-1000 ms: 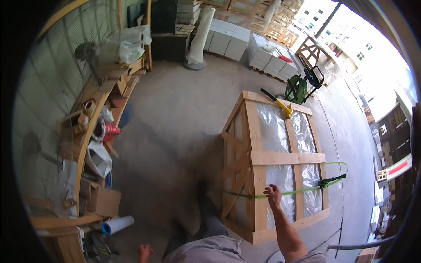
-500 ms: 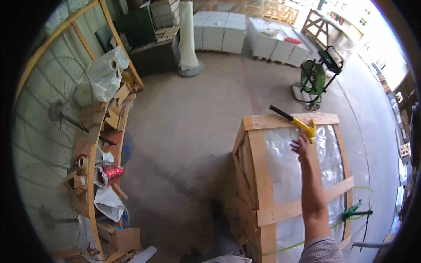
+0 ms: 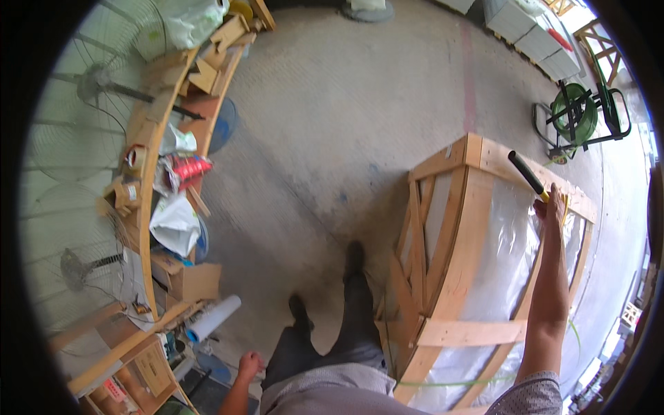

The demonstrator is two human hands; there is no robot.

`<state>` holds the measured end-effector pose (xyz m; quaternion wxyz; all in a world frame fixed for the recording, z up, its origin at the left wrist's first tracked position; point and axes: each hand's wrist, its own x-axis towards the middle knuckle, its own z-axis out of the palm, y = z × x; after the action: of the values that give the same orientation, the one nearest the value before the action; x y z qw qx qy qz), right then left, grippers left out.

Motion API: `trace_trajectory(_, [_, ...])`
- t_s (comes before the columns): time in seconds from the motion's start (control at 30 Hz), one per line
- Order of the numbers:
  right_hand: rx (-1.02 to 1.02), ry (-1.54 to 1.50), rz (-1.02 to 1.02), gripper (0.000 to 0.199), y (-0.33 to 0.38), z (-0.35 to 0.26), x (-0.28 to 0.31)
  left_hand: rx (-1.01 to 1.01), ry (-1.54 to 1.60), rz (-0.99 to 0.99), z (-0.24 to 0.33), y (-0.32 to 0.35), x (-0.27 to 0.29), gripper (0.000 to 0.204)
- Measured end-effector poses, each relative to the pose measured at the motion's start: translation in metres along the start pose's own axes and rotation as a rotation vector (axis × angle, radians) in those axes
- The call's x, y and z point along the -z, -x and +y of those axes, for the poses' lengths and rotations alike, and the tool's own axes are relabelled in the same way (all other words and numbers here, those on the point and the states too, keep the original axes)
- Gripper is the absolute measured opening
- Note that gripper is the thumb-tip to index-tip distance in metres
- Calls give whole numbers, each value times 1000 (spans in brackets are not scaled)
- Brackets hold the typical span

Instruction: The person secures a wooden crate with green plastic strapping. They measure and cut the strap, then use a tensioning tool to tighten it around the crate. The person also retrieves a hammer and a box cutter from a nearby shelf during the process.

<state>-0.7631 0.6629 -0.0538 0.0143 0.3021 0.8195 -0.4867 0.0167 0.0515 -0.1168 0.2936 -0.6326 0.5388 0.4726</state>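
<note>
My right arm stretches out over a wooden crate [image 3: 477, 207] wrapped inside with clear plastic film. My right hand [image 3: 551, 205] is closed around the yellow part of a hammer [image 3: 527, 171], close to its head. The hammer's black grip sticks out beyond my fingers, across the crate's far top board. Most of the yellow head is covered by my hand. My left hand [image 3: 251, 364] hangs low beside my left leg, its fingers loosely curled, with nothing seen in it.
Left stands a wooden shelf [image 3: 144, 228] with cardboard pieces, bags and tape; fans [image 3: 93, 83] stand behind it. A white roll [image 3: 214, 318] juts out at its near end. A green strapping cart [image 3: 577, 114] stands beyond the crate. Green strap [image 3: 456, 382] crosses the crate.
My right hand has closed on the hammer, after being spread beside its head. The view has tipped downward, bringing my legs and left hand into sight.
</note>
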Motion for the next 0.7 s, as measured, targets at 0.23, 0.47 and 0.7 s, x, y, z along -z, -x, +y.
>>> trace_trajectory(0.23, [50,6,-61,24,117,23,16,-14,53,-58,-6,-12,10,24])
trace_trajectory(0.47, [101,-269,-250,34,376,-26,-15,-105,99,-66,-34,-78,38,23])
trace_trajectory(0.7, [-361,357,-628,28,560,114,-112,-359,-146,53,-65,-149,21,20])
